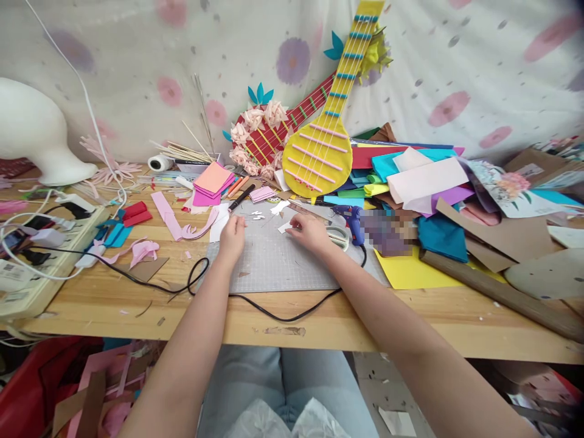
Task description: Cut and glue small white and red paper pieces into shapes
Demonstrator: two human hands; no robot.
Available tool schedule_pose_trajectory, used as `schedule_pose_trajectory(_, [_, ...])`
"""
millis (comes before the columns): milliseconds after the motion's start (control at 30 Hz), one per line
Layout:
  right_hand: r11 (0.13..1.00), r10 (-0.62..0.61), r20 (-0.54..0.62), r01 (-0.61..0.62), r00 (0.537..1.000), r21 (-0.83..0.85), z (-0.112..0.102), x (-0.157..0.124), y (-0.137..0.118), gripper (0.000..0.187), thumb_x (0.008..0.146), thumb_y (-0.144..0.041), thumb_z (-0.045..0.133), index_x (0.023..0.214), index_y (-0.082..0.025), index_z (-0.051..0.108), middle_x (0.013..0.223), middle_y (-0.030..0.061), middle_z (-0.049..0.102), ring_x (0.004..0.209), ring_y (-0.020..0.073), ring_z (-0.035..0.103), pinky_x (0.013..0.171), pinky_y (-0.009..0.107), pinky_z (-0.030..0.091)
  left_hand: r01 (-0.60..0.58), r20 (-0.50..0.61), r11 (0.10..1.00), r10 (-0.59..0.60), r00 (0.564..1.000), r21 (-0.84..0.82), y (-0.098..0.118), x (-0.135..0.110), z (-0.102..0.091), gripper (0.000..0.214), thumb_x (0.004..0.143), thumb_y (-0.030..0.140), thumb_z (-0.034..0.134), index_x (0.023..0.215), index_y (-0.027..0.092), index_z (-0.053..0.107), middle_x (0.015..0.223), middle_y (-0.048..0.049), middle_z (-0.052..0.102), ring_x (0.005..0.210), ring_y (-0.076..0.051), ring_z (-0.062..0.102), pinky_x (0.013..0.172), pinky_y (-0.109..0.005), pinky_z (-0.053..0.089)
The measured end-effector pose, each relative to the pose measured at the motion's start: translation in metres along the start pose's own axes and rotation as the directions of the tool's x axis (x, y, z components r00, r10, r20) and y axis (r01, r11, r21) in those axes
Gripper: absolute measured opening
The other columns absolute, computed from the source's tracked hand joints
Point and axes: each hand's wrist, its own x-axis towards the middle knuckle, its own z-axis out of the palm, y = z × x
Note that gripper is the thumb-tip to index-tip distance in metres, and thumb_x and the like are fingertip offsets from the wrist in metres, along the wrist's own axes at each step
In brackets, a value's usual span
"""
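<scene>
Paper scrap, small and white, sits at the fingertips of the half-curled right hand above the grey cutting mat, though whether it is pinched I cannot tell. Farther left, the left hand bends its fingers inward near a black pen-shaped tool, its grip too hidden to judge. Pale-handled scissors and a blue glue gun lie to the right.

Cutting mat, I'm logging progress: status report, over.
Left hand near black tool. Right hand at small white piece. Blue glue gun at right, cord over edge of mat.
</scene>
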Motion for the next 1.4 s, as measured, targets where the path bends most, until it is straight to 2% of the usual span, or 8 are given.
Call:
schedule_pose_trajectory(267, [0.994,-0.018,0.037,0.021,0.999,-0.105,0.016,0.009,-0.021,0.025,0.074,-0.023,0.051,0.098,-0.020,0.053,0.093,0.0073,0.064,0.089,0.0216,0.055,0.072,0.030,0.039,-0.126,0.016,0.918,0.129,0.991,0.377,-0.010,0.000,0.002,0.016,0.084,0.032,0.039,0.072,0.021,0.041,0.065,0.0016,0.047,0.064,-0.013,0.046,0.062,-0.025,0.032])
schedule_pose_trajectory(400, [0.970,0.180,-0.030,-0.173,0.983,0.172,0.020,0.019,-0.009,0.018,0.073,-0.018,0.048,0.090,-0.021,0.054,0.085,0.0029,0.064,0.078,0.0173,0.058,0.070,0.029,0.041,-0.101,-0.048,0.899,0.134,0.990,0.426,-0.011,0.001,-0.002,0.028,0.086,0.035,0.033,0.063,0.021,0.035,0.059,0.0012,0.041,0.060,-0.014,0.042,0.059,-0.026,0.030])
schedule_pose_trajectory(567, [0.493,0.473,0.099,-0.356,0.876,0.794,0.005,0.030,0.003,0.014,0.067,-0.017,0.056,0.079,-0.018,0.049,0.074,0.0001,0.059,0.065,0.0110,0.058,0.064,0.025,0.045,-0.140,-0.088,0.938,0.176,0.980,0.316,-0.014,0.002,-0.001,0.030,0.087,0.036,0.032,0.061,0.020,0.035,0.058,0.0014,0.040,0.058,-0.012,0.041,0.059,-0.025,0.032])
schedule_pose_trajectory(667, [0.194,0.442,0.179,-0.289,0.879,0.938,-0.012,0.028,0.000,0.019,0.065,-0.017,0.060,0.081,-0.018,0.048,0.074,-0.0014,0.058,0.065,0.0086,0.059,0.065,0.023,0.046,-0.184,-0.103,0.966,0.205,0.973,0.184,-0.020,0.005,0.003,0.016,0.084,0.029,0.039,0.071,0.020,0.041,0.061,0.0026,0.044,0.057,-0.010,0.043,0.058,-0.023,0.035])
schedule_pose_trajectory(767, [0.079,0.354,0.266,-0.312,0.896,0.947,-0.018,0.019,-0.005,0.020,0.064,-0.016,0.061,0.079,-0.019,0.049,0.072,-0.0016,0.058,0.066,0.0090,0.060,0.068,0.024,0.048,-0.201,-0.080,0.977,0.206,0.975,0.066,-0.025,0.008,0.007,0.007,0.078,0.025,0.047,0.075,0.019,0.047,0.066,0.0025,0.048,0.056,-0.009,0.045,0.056,-0.021,0.038])
schedule_pose_trajectory(867, [0.246,0.360,0.348,-0.448,0.866,0.860,-0.010,0.009,-0.007,0.019,0.064,-0.015,0.060,0.077,-0.019,0.047,0.070,0.0000,0.058,0.065,0.0122,0.059,0.066,0.028,0.049,-0.204,-0.106,0.979,0.206,0.973,0.024,-0.027,0.008,0.008,0.010,0.070,0.024,0.057,0.076,0.017,0.053,0.073,0.0004,0.055,0.064,-0.009,0.051,0.060,-0.021,0.042])
schedule_pose_trajectory(1033, [0.923,0.207,0.160,-0.247,0.965,0.294,-0.009,0.001,-0.006,0.024,0.063,-0.024,0.063,0.085,-0.018,0.056,0.092,0.0065,0.062,0.087,0.0197,0.057,0.080,0.035,0.043,-0.070,-0.185,0.989,0.045,0.982,-0.127,-0.026,0.012,0.003,0.017,0.062,0.019,0.063,0.078,0.013,0.064,0.071,-0.0025,0.063,0.062,-0.012,0.057,0.066,-0.030,0.049])
schedule_pose_trajectory(1400, [0.996,0.049,0.349,-0.070,0.936,0.048,-0.025,0.036,-0.013,0.016,0.069,-0.014,0.044,0.071,-0.019,0.059,0.079,0.0032,0.065,0.070,0.0149,0.056,0.060,0.024,0.037,-0.065,-0.350,0.923,-0.078,0.933,-0.379,-0.028,0.028,-0.026,0.023,0.060,0.016,0.066,0.082,0.011,0.064,0.076,-0.0057,0.067,0.068,-0.013,0.064,0.072,-0.033,0.054])
